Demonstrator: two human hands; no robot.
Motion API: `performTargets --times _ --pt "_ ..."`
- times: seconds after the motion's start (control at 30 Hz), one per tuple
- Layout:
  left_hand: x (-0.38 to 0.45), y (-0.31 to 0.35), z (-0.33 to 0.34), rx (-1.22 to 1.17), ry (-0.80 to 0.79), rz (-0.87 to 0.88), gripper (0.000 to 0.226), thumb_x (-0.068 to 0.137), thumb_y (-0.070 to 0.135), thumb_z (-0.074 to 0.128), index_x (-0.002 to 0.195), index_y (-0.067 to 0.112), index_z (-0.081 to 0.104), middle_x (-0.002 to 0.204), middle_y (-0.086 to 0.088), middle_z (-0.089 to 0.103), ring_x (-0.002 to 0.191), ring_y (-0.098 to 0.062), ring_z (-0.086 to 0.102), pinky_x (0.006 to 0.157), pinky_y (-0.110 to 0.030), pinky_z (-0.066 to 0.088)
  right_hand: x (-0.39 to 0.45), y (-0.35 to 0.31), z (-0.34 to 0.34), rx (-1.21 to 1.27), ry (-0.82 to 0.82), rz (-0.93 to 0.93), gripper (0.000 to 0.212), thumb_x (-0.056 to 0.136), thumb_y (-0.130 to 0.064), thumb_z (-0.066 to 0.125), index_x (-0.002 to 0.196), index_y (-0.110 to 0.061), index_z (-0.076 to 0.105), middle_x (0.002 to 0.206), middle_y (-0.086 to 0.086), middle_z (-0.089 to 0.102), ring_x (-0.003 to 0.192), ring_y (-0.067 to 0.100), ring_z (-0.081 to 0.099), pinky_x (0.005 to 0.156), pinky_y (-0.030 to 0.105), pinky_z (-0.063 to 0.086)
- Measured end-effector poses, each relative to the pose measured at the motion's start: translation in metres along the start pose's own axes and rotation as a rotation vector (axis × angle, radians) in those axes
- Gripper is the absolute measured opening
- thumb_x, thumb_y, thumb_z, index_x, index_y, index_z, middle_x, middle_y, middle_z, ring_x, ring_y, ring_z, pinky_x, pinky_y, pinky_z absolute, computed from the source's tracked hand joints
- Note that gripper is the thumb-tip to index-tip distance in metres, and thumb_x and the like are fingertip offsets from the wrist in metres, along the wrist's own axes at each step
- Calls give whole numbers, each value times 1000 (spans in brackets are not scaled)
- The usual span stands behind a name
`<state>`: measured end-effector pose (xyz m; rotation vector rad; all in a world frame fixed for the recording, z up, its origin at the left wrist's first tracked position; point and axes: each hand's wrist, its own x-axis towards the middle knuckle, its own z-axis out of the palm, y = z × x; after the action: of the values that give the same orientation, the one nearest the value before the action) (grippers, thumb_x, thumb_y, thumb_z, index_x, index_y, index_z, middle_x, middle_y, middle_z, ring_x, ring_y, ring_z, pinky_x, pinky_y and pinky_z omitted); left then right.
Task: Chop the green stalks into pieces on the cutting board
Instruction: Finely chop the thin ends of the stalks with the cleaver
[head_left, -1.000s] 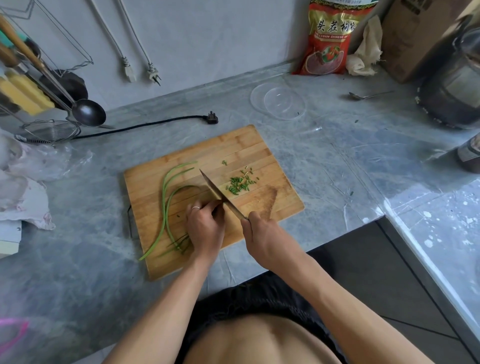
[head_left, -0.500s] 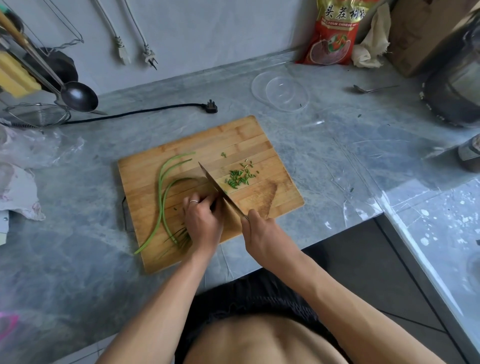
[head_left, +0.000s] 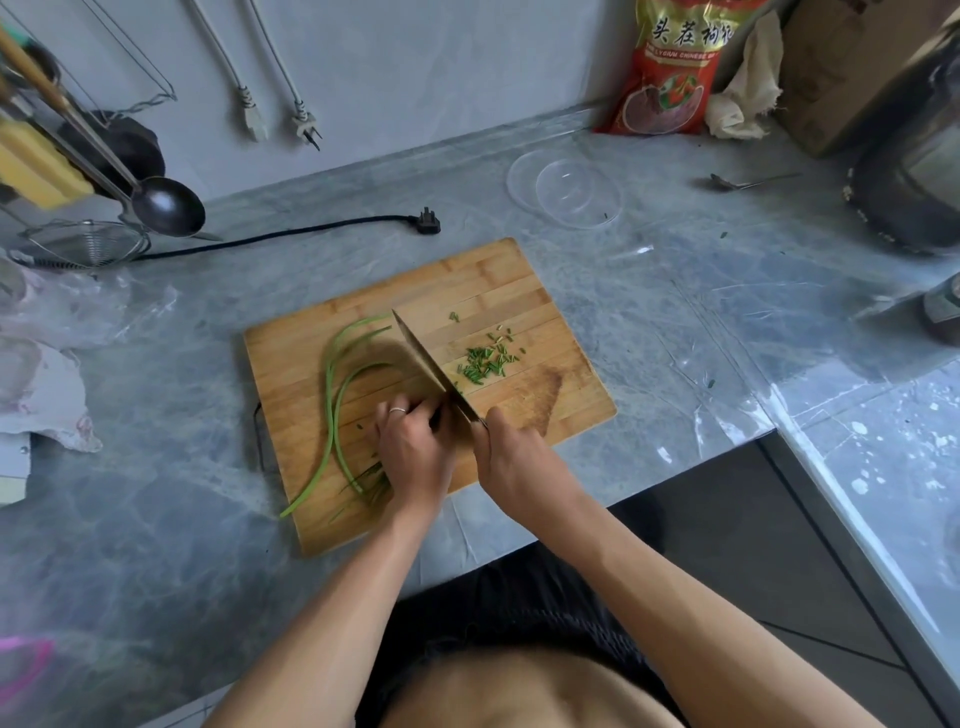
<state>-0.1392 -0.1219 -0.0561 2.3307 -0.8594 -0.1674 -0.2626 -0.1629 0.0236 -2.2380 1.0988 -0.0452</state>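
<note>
The green stalks (head_left: 332, 400) lie on the left half of the cutting board (head_left: 483, 291). They are long and thin, and they bend in a curve. One end sticks out past the board's near left edge, over the worktop (head_left: 649, 322). The other ends run under the left hand (head_left: 415, 449).

The left hand has its fingers curled down and presses the stalks onto the board. A ring (head_left: 397, 411) sits on one finger. The knife (head_left: 431, 364) stands just to the right of those fingers, touching or almost touching them. Its tip points to the far side of the board. The right hand (head_left: 514, 457) is wrapped tight round the knife's handle, near the board's near edge.

To the right of the blade lies a small pile of cut green pieces (head_left: 485, 361). A few more bits lie a little apart, closer to the far edge.

The board sits near the front edge of the grey worktop. Behind it a black plug (head_left: 428, 223) on a cord lies on the worktop. A clear plastic lid (head_left: 563, 189) lies toward the back right. A red bag (head_left: 670, 67) leans on the back wall. A spoon (head_left: 748, 182) lies to the right of the lid. A ladle (head_left: 166, 205) hangs at the back left.
</note>
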Motion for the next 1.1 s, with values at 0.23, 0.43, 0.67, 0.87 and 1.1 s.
performTargets --times 0.23,0.43,0.67,0.87,1.1 --pt "1 -1 -1 -7 -13 16 16 88 26 62 84 20 77 81 -6 60 86 -32 49 81 -43 39 -6 4 -3 -2 -13 23 29 105 -39 28 89 -16 34 59 5 43 47 28 39 46 33 28" --pt "0 3 -4 -29 7 0 15 86 26 63 76 21 74 79 -5 60 83 -33 49 77 -45 43 24 -4 -11 64 -54 69 35 105 -40 28 87 -13 40 62 4 45 49 23 38 47 35 26" --pt "0 3 -6 -42 34 13 19 85 29 62 72 20 73 80 -1 64 80 -31 52 74 -42 41 28 -3 -16 71 -12 86 33 105 -41 29 91 -13 40 62 8 50 52 31 47 48 38 35" --pt "0 -3 -5 3 5 73 3 85 19 75 84 18 77 85 0 66 81 -30 53 76 -45 47 35 9 -30 95 -6 103 37 104 -42 29 84 -13 42 65 6 50 54 24 46 53 38 37" --pt "-1 -3 -5 52 36 98 11 89 20 68 90 20 79 83 -3 65 81 -32 54 75 -44 45 26 3 -26 106 -69 59 37 104 -41 31 85 -12 45 67 7 52 57 27 48 56 43 41"
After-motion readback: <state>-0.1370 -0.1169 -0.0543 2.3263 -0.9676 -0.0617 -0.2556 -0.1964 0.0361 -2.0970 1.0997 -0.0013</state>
